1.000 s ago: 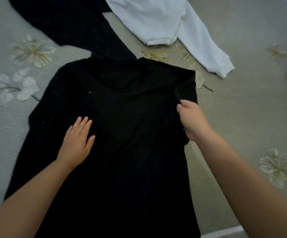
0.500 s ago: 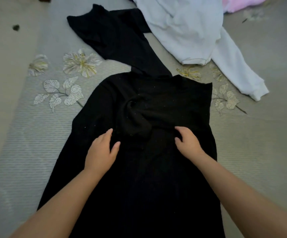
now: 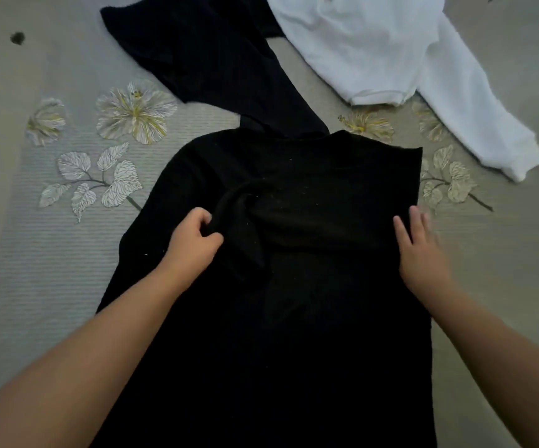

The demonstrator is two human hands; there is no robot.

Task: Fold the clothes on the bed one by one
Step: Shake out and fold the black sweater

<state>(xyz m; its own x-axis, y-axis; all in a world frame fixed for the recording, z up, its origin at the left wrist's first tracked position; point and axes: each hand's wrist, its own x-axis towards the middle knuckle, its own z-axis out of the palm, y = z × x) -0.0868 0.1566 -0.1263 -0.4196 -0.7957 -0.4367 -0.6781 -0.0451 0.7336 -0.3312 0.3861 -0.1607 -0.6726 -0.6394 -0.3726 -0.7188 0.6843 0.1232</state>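
A black long-sleeved garment lies spread on the bed in front of me, its right sleeve folded across the chest. My left hand pinches the end of that folded sleeve near the garment's middle. With straight fingers, my right hand lies flat on the garment's right edge. A second dark garment lies beyond the collar. A white long-sleeved top lies at the far right, one sleeve stretched toward the right.
The bed cover is grey-beige with printed flowers and leaves on both sides of the black garment. A small dark speck sits on the cover at the far left.
My left hand went from lying flat on the garment to pinching the folded sleeve's end. My right hand let go of the sleeve and moved out to the right edge, flat.
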